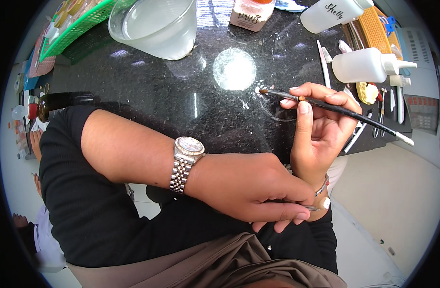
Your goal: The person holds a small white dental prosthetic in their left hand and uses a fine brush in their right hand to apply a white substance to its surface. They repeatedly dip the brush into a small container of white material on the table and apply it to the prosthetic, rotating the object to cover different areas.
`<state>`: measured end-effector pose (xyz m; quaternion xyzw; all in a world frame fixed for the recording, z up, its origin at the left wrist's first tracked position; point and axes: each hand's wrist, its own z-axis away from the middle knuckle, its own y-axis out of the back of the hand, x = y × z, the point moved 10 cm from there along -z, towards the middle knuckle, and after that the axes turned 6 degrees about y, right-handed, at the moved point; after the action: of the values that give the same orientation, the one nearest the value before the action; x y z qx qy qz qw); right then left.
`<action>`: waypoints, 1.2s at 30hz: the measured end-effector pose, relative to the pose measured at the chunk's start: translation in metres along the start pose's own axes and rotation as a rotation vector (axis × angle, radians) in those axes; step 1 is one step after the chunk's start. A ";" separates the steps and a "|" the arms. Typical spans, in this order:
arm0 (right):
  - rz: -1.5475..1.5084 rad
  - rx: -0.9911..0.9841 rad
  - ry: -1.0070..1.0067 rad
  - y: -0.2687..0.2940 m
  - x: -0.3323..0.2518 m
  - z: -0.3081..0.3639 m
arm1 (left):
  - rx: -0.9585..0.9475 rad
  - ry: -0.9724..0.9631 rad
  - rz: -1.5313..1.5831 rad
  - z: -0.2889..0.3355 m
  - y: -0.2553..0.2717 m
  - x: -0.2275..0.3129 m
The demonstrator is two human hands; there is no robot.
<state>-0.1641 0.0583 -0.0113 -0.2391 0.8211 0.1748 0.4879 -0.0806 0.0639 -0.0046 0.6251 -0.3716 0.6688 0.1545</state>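
A slim paintbrush (335, 108) with a black handle and brown bristles is pinched between the thumb and fingers of my right hand (321, 120). Its bristle tip is at small white specks (258, 90) on the dark speckled tabletop (148, 91), beside a round bright reflection. Lower down, my left hand (263, 189) reaches across in front of my right wrist, fingers closed on a thin metal tool (312, 208). A small white lump (324, 203) sits at the end of that tool, near my right wrist. Most of the tool is hidden by my left fingers.
A clear bowl of cloudy liquid (179, 36) and a pink-powder jar (251, 18) stand at the far side. On the right lie a white squeeze bottle (359, 66), a yellowish dental model (367, 93) and several small tools. A dark red-capped bottle (61, 102) lies left; another person's hand (36, 144) shows there.
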 end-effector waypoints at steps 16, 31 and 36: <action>-0.095 0.059 -0.035 0.006 0.001 0.000 | 0.009 0.020 -0.033 0.001 -0.002 0.000; -0.249 0.490 0.118 0.108 -0.077 0.042 | 0.085 0.035 -0.010 0.001 0.002 0.003; -0.395 0.508 0.038 0.108 -0.088 0.054 | 0.102 0.037 0.022 0.002 0.002 0.003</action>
<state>-0.1502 0.1954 0.0469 -0.2677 0.7851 -0.1386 0.5410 -0.0817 0.0603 -0.0021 0.6158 -0.3410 0.6998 0.1219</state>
